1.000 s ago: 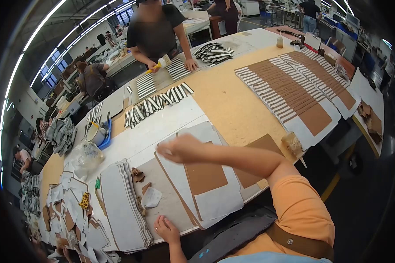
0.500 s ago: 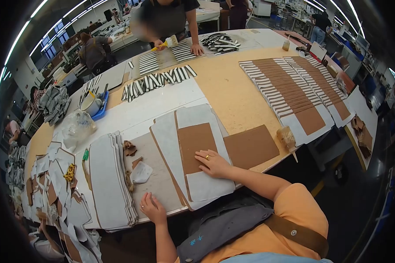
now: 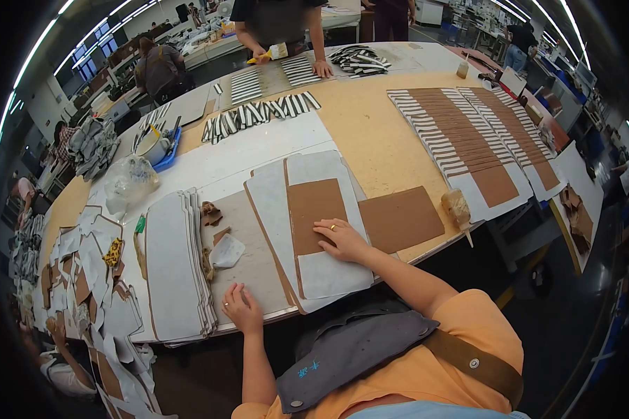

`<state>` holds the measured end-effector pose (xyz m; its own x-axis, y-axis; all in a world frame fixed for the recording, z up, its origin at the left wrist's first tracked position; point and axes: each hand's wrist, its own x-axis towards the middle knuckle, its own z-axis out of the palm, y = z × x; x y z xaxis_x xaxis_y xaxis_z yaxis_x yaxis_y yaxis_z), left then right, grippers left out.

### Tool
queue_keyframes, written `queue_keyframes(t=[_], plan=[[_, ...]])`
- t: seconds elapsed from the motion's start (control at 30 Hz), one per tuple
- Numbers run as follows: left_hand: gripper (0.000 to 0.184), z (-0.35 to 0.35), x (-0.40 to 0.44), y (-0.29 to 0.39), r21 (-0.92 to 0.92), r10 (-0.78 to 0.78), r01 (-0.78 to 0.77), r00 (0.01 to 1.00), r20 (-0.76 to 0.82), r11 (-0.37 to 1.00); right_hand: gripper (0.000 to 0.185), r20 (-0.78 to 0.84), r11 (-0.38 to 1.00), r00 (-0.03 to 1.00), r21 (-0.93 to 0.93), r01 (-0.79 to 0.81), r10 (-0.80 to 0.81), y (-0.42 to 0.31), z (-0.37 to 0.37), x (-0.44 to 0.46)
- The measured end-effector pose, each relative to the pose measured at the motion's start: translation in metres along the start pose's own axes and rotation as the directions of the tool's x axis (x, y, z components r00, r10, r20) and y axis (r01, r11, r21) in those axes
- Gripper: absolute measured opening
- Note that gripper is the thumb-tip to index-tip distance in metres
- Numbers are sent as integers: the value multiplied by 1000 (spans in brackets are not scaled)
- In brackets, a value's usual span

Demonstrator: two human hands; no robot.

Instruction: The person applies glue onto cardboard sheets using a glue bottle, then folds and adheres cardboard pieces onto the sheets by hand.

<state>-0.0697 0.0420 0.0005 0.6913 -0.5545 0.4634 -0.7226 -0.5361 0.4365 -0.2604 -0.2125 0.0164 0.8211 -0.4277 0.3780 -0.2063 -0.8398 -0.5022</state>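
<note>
My right hand [image 3: 344,241] lies flat with its fingers out on a brown rectangular panel [image 3: 318,202], which sits on a white-faced sheet [image 3: 335,276]. Under that sheet, turned at an angle, is another white sheet [image 3: 264,188] with a brown edge. My left hand [image 3: 242,308] rests at the table's near edge, fingers loosely apart and holding nothing. Close to it are a stack of white sheets [image 3: 171,269] and a translucent white scrap [image 3: 227,251]. A second brown panel [image 3: 403,220] extends to the right of the sheets.
A bottle [image 3: 456,208] with a pointed nozzle lies at the right edge, near striped panels [image 3: 461,140]. Black-and-white strips [image 3: 258,115] lie farther back. Scraps [image 3: 91,279] pile up at left, below a blue tray [image 3: 168,159]. Across the table, a co-worker's hand holds a brush [image 3: 269,54].
My view has shifted slightly, so the table sits a little higher in it. Both my hands stay in place. The co-worker opposite is more upright, still holding the brush.
</note>
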Motion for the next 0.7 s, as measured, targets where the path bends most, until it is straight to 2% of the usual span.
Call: queue_keyframes(t=[0.4,0.7], plan=[[18,1,-1,-1,30,20,-20,999,-27,999,34,-29,1000,1000,1,3,-3,2,3,-1],[20,-1,-2,1,-20,-6,5,1000,-30,1000,35,-2,999,1000,40,-28,28,0,0,-1]])
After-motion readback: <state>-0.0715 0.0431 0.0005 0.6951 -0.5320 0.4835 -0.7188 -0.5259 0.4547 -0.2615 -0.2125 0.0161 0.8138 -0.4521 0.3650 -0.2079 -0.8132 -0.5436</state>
